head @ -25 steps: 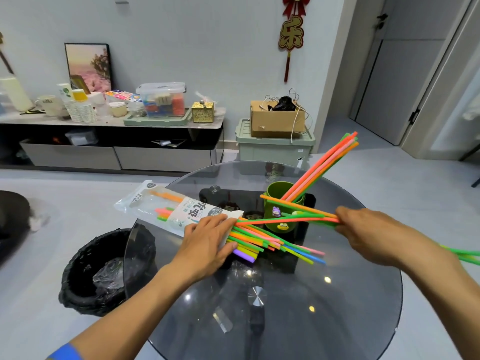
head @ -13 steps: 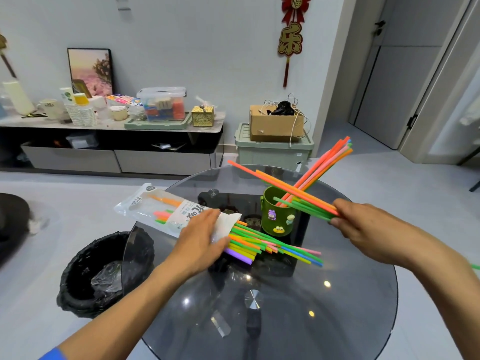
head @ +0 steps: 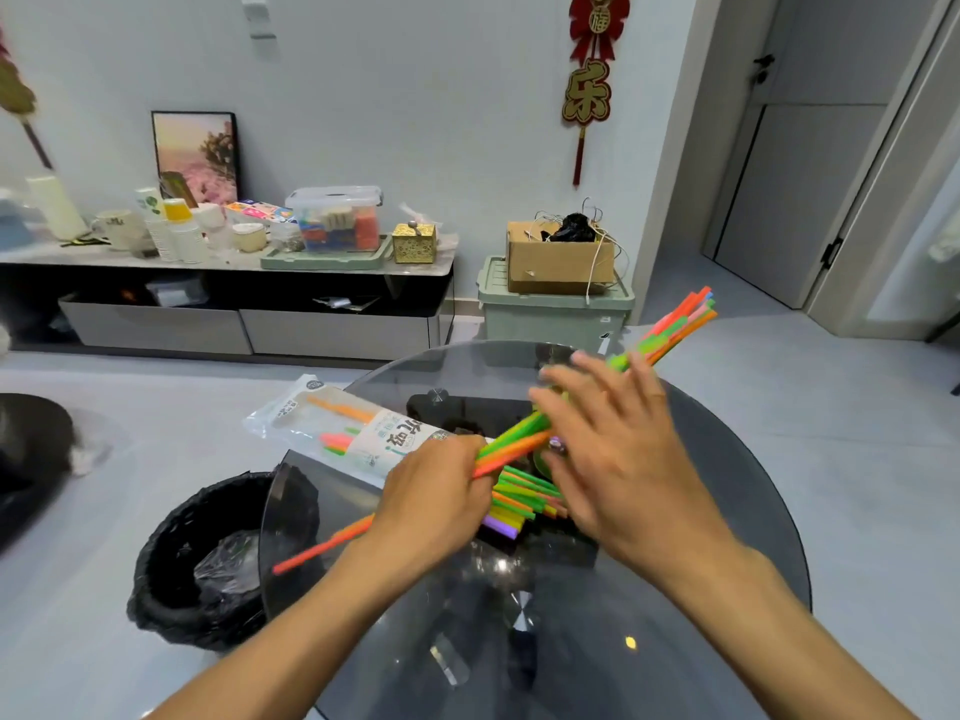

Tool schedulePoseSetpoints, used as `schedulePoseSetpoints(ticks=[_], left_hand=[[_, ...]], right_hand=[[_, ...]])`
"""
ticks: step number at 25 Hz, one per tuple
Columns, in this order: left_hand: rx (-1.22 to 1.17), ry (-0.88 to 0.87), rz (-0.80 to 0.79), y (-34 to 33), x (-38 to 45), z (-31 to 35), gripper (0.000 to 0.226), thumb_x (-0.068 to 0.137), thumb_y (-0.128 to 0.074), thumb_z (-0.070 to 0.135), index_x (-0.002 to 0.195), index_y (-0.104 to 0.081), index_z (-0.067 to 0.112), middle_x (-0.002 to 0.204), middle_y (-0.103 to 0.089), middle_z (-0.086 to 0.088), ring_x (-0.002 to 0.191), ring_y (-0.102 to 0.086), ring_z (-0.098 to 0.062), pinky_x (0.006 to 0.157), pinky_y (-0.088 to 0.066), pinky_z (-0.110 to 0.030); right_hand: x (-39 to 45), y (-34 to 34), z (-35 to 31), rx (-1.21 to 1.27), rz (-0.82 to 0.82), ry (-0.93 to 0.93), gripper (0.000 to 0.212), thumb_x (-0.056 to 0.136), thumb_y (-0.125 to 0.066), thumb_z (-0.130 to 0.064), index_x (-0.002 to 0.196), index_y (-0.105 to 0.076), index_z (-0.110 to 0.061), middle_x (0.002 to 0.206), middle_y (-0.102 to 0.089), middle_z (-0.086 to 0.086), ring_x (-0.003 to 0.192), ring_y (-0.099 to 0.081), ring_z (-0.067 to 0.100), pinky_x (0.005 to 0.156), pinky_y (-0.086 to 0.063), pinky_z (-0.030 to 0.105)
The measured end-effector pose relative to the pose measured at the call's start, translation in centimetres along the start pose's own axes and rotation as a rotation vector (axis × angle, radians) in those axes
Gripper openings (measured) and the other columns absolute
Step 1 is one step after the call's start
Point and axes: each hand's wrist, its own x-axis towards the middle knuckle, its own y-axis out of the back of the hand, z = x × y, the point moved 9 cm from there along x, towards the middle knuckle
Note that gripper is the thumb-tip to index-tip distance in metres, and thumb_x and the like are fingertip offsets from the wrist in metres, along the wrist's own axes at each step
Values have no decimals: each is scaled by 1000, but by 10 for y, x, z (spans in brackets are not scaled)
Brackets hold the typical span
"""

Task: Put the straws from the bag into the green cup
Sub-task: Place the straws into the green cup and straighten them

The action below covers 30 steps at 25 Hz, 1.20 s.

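Orange and green at the centre: clutched a loose bundle (head: 511, 441) of straws in the left hand (head: 436, 504), fingers curled tight round its middle, one end poking out low to the left, the other slanting up toward the cup (head: 545, 462). Spread the right hand (head: 613, 449) just beyond, fingers straight and splayed, gripping nothing that showed, though motion blur softened the fingertips; looked poised to steady or steer the bundle's far end. Hid most of the cup that way, leaving only a green sliver in view beside the palm. Had a first batch (head: 680, 319) already standing in the cup, leaning out to the upper right past the right hand. Kept the bag (head: 343, 433) flat on the glass table (head: 727, 511), its closed end hanging over the rim and its mouth toward the cup, probably to keep each transfer short. Left more straws (head: 519, 504) fanned out of that mouth beneath both hands, with a few showing through the plastic. Judged the job part done: one batch in, one in hand, a good many to go. Stood a black-lined bin (head: 208, 553) on the floor to the left, below the table's edge.
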Motion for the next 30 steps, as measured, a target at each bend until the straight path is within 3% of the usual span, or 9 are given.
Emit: schedulePoseSetpoints(ticks=[3, 6, 9, 11, 14, 17, 24, 27, 30], left_hand=[[-694, 147, 251, 39, 7, -16, 56, 88, -66, 40, 57, -40, 2, 51, -36, -7, 49, -36, -20, 50, -30, -32], [-1072, 127, 283, 51, 10, -2, 49, 85, -72, 25, 55, -43, 0, 47, -37, -8, 43, -40, -18, 47, -44, -29], [-1105, 169, 190, 26, 7, 0, 40, 80, -78, 17, 57, -49, 4, 46, -41, -8, 40, -45, -16, 56, -53, -36], [-1104, 192, 198, 19, 4, -4, 40, 79, -79, 16, 58, -48, 3, 47, -36, -9, 38, -41, -18, 51, -52, -32], [-1085, 126, 267, 33, 6, -1, 45, 76, -80, 23, 55, -45, 4, 46, -34, -9, 40, -40, -22, 44, -41, -25], [-1065, 33, 195, 29, 5, 12, 37, 68, -81, 18, 53, -48, 10, 47, -44, -9, 47, -50, -23, 50, -45, -28], [-1080, -30, 82, 6, 4, 33, 36, 64, -67, 3, 44, -43, 21, 43, -45, -6, 40, -42, -11, 43, -38, -22], [-978, -62, 8, -9, 0, 42, 35, 73, -57, -1, 50, -48, 24, 48, -55, 12, 49, -50, 3, 49, -41, -19], [-901, -98, 3, -13, -7, 51, 28, 78, -61, 1, 76, -60, 28, 67, -67, 14, 71, -63, 13, 63, -47, -8]], right_hand=[[-6, 69, 33, 271, 484, -208, 29, 82, -62, -2, 111, -65, 0, 115, -63, 15, 110, -58, 32, 100, -42, 43], [-9, 59, 54, 688, 526, -459, 18, 88, -57, 0, 102, -62, -10, 99, -63, 1, 94, -61, 19, 83, -51, 29], [-10, 14, 47, 939, 335, -645, 24, 87, -59, 3, 93, -61, -20, 87, -66, -4, 83, -64, 16, 73, -55, 37], [-11, -1, 33, 1001, 259, -653, 28, 86, -59, 3, 92, -61, -24, 86, -66, -4, 82, -63, 15, 71, -54, 35], [-8, -4, 24, 1064, 232, -621, 28, 85, -60, 3, 92, -62, -24, 89, -67, -6, 84, -62, 12, 72, -52, 28], [-4, -14, 22, 1235, 204, -664, 31, 78, -61, -1, 91, -63, -28, 92, -69, -5, 85, -65, 13, 70, -52, 24], [10, -16, -7, 1684, -27, -518, 58, 70, -62, -2, 126, -56, -17, 114, -72, 5, 109, -67, 21, 92, -54, 30], [5, -30, -17, 1509, -154, -544, 40, 77, -76, -6, 113, -64, -18, 104, -76, -1, 99, -71, 9, 88, -51, 26], [6, -26, -9, 1412, -40, -592, 5, 84, -75, -15, 87, -71, -18, 82, -76, 2, 80, -71, 9, 81, -53, 29]])
